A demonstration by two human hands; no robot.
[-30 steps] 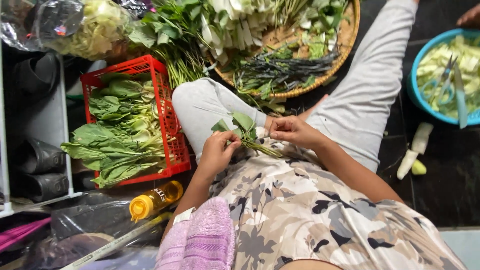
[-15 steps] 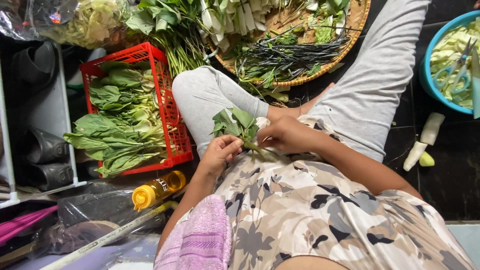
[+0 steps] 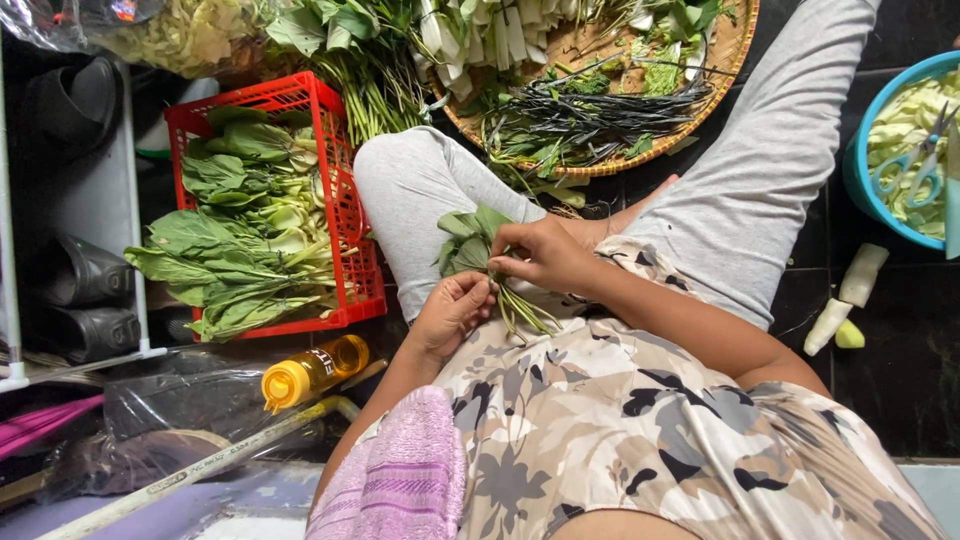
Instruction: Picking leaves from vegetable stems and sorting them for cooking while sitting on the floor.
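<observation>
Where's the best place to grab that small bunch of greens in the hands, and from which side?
Probably at the stems of the bunch of greens, just below the leaves, where the left hand and right hand already pinch it. Come from the lap side: the stalks gather narrow there, while the leaves fan out wide and soft.

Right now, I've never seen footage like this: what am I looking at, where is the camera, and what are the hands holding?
The one camera sits on a person's head, looking down at their lap while they sit on the floor. The left hand and right hand together hold a small bunch of leafy greens over the knees. Left of them a red crate holds more greens, with a yellow bottle below it. Ahead is a woven tray of vegetables; at right, a blue basin with scissors.
</observation>
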